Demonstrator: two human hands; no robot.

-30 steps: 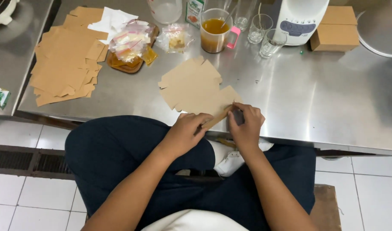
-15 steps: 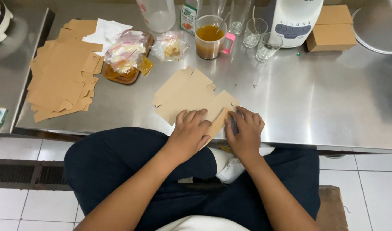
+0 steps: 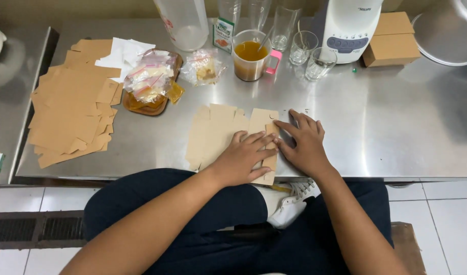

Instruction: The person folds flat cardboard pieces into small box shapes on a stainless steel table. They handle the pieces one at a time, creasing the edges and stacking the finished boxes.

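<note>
Both hands flat on cardboard blank (image 3: pixel 218 133) | left hand (image 3: pixel 242 158) grip open, pressing | right hand (image 3: pixel 305 145) grip open, fingertips touching edge

Tan brown flat cardboard blank (image 3: pixel 218 132) at centre, matching tan stack of blanks (image 3: pixel 65 117) at left, amber liquid in a pink-handled jug (image 3: pixel 251 61), grey steel table (image 3: pixel 396 127), white blender base (image 3: pixel 348 28) at top right

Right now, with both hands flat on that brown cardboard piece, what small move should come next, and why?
Probably run the left hand along the cardboard blank to sharpen the crease: the right hand already pins its folded right flap flat against the steel table.
</note>
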